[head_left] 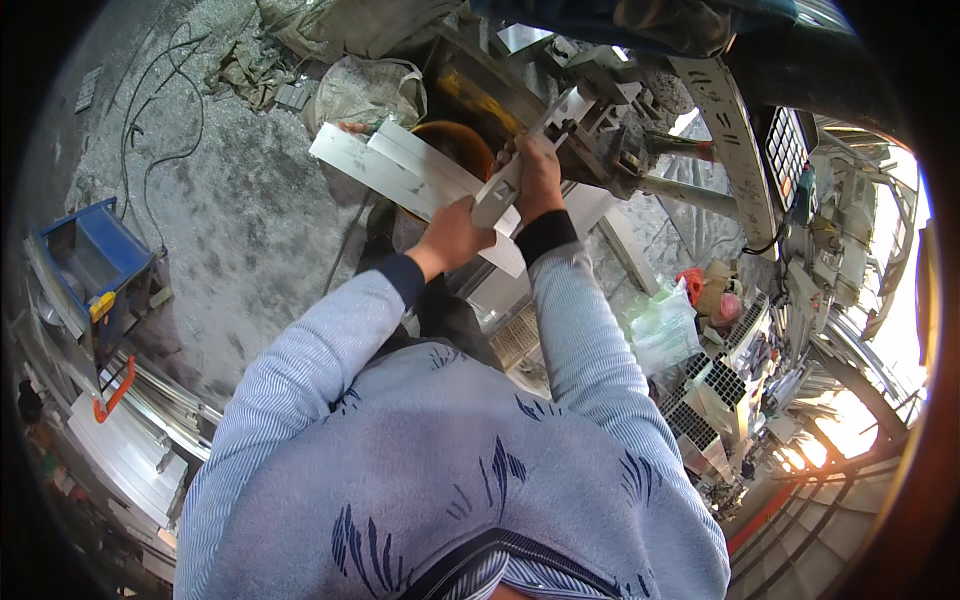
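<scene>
My left hand (455, 238) is closed around the near end of a silvery metal profile (497, 196). Farther up the same piece, my right hand (540, 178) grips it with curled fingers. The profile slants up and to the right, and its far end lies among the dark metal parts of a machine (600, 150); whether it touches them I cannot tell. Just left of my hands, two flat silvery metal pieces (345, 158) overlap. Behind them shows a rusty orange round opening (455, 145), partly covered.
A whitish sack (368, 92) stands beyond the metal pieces. A dark cable (150, 170) loops over the dusty floor. At left is a blue metal stand (100, 245). To the right are a pale upright post (725, 140), a greenish plastic bag (662, 325) and stacked square tubes (712, 385).
</scene>
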